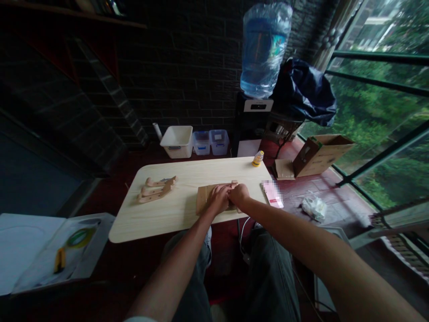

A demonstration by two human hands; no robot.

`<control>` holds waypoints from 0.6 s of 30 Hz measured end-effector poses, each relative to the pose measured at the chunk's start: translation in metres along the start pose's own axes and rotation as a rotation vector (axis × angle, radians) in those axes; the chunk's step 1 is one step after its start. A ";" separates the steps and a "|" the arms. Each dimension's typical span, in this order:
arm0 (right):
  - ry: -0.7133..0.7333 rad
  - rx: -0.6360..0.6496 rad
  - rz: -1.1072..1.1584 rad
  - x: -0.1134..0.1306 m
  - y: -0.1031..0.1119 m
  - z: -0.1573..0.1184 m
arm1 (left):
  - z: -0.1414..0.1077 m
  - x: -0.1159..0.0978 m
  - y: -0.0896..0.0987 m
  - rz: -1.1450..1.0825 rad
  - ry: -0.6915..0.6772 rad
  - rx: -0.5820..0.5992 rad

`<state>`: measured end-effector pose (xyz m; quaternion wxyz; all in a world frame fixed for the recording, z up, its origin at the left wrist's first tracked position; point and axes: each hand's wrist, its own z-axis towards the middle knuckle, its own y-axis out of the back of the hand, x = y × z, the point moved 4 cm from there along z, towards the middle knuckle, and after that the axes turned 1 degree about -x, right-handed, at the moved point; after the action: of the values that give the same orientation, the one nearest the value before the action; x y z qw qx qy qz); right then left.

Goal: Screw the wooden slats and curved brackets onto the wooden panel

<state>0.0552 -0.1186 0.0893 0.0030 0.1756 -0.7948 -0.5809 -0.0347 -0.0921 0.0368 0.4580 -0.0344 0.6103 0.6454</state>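
Observation:
A flat brown wooden board (202, 199) lies near the front edge of the table, under both hands. My left hand (220, 198) is closed on the board, its fingers bent against the wood. Right beside it, touching it, my right hand (239, 195) is curled into a fist; whatever sits in its fingers is hidden. A small wooden end (234, 183) pokes out just beyond the knuckles. Farther left on the table are curved wooden parts (157, 191) with dark holes, lying together.
The pale table (134, 223) carries a yellow-capped small bottle (258, 159) at its far right corner and a pink-screened phone (272, 194) at the right edge. Bins (177, 142), a water dispenser (253, 116) and an open carton (318, 156) stand beyond. A white box (90, 250) is at left.

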 end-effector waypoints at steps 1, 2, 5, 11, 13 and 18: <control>-0.017 0.008 -0.038 0.000 -0.001 -0.001 | 0.000 0.002 -0.001 0.001 0.002 -0.005; -0.009 0.013 -0.058 0.002 -0.001 -0.002 | 0.000 0.003 -0.002 0.003 0.001 -0.008; 0.012 0.033 -0.090 0.008 0.001 -0.002 | 0.000 0.008 -0.005 0.003 -0.006 -0.017; -0.016 -0.023 -0.036 -0.005 0.018 -0.009 | 0.001 0.009 -0.005 0.018 -0.023 -0.008; -0.052 -0.087 0.059 -0.024 0.024 -0.020 | 0.000 0.007 -0.002 0.032 -0.021 -0.010; -0.147 -0.287 0.600 -0.070 0.004 -0.062 | -0.004 0.000 0.004 0.023 -0.013 -0.060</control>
<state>0.1325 -0.1551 0.1273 0.1412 -0.1109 -0.7193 -0.6711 -0.0393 -0.0948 0.0395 0.4532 -0.0370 0.5879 0.6690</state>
